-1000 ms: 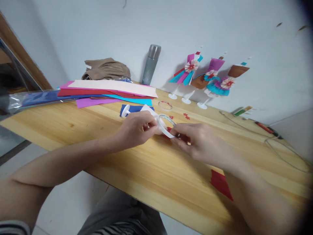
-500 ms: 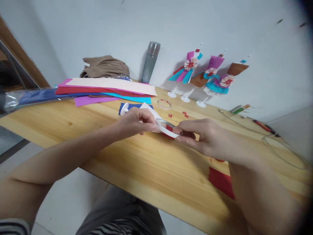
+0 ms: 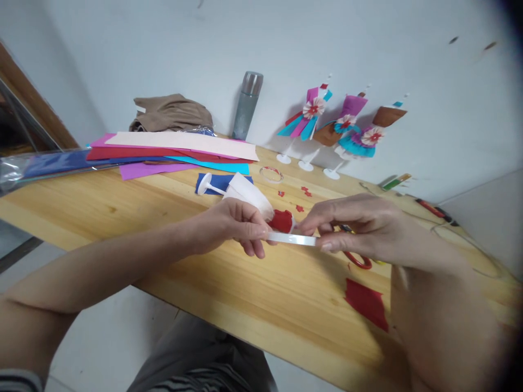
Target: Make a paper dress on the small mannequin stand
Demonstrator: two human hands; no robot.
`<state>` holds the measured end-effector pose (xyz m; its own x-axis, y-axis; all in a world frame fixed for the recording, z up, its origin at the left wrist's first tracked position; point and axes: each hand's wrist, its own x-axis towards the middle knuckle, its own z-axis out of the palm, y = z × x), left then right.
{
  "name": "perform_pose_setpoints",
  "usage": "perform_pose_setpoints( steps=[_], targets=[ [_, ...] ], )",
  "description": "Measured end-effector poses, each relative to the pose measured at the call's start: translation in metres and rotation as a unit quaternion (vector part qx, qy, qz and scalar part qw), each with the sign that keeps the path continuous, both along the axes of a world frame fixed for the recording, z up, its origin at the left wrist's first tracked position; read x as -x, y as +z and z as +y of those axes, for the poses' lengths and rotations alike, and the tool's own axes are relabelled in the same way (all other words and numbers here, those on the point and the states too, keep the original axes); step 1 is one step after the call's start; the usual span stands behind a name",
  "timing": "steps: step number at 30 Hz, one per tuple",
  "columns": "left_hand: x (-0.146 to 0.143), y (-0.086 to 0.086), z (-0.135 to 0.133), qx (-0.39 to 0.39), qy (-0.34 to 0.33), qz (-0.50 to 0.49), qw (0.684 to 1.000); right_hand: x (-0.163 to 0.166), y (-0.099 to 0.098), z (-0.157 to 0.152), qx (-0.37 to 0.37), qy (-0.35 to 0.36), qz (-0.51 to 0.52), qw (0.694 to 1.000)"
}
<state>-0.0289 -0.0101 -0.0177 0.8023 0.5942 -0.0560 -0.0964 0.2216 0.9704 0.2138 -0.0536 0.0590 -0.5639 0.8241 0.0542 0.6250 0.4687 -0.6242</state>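
My left hand (image 3: pixel 235 224) is closed on a roll of white tape, which its fingers mostly hide. My right hand (image 3: pixel 359 226) pinches the free end of the tape strip (image 3: pixel 292 238), stretched flat between both hands just above the wooden table (image 3: pixel 122 201). Behind the strip lie a small red paper piece (image 3: pixel 281 220) and a white paper cone on a white stemmed base (image 3: pixel 232 189), resting on a blue sheet. Red-handled scissors (image 3: pixel 357 260) lie under my right hand.
Coloured paper sheets (image 3: pixel 175 149) are stacked at the back left, with a brown cloth (image 3: pixel 171 111) and a grey flask (image 3: pixel 246 104) behind. Three paper dolls (image 3: pixel 339 130) stand by the wall. A clear ring (image 3: pixel 271 174), red scraps (image 3: pixel 365 302) and cables (image 3: pixel 461 239) lie about.
The hands have drawn apart, pulling a length of tape off the roll; the strip now lies flat and level between them. The roll is now hidden in the left hand.
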Motion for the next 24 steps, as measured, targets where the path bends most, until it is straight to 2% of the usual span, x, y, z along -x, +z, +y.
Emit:
perform_pose_setpoints(
  steps=[3, 5, 7, 9, 13, 15, 16, 19, 20, 22, 24],
  targets=[
    [-0.003, -0.006, -0.005, 0.064, -0.009, -0.016, 0.998, -0.006, -0.002, 0.002, 0.019, -0.013, 0.038, 0.999],
    [-0.005, -0.011, -0.007, 0.094, -0.009, -0.034, 0.995, -0.016, -0.005, 0.003, 0.078, -0.008, 0.077, 0.994],
    [-0.007, -0.015, -0.008, 0.1, -0.005, -0.053, 0.994, -0.029, -0.007, 0.003, 0.153, 0.01, 0.128, 0.98],
    [-0.009, -0.019, -0.008, 0.1, 0.004, -0.065, 0.993, -0.039, -0.008, 0.004, 0.153, -0.023, 0.17, 0.973],
    [-0.01, -0.023, -0.007, 0.123, 0.02, -0.041, 0.991, -0.047, -0.005, 0.014, 0.02, -0.205, 0.09, 0.974],
    [-0.01, -0.024, -0.007, 0.112, 0.026, -0.021, 0.993, -0.053, -0.004, 0.022, -0.021, -0.263, 0.046, 0.964],
    [-0.01, -0.024, -0.006, 0.102, 0.03, -0.013, 0.994, -0.058, -0.005, 0.025, -0.018, -0.297, -0.006, 0.955],
    [-0.01, -0.025, -0.005, 0.077, 0.032, -0.001, 0.997, -0.084, -0.016, 0.029, 0.07, -0.316, -0.166, 0.931],
    [-0.01, -0.024, -0.005, 0.07, 0.032, 0.0, 0.997, -0.093, -0.023, 0.028, 0.077, -0.322, -0.205, 0.921],
    [-0.009, -0.022, -0.006, 0.06, 0.034, -0.003, 0.998, -0.108, -0.04, 0.02, 0.069, -0.318, -0.232, 0.917],
    [-0.008, -0.018, -0.007, 0.056, 0.042, -0.011, 0.997, -0.116, -0.059, 0.011, 0.022, -0.337, -0.235, 0.912]
  ],
)
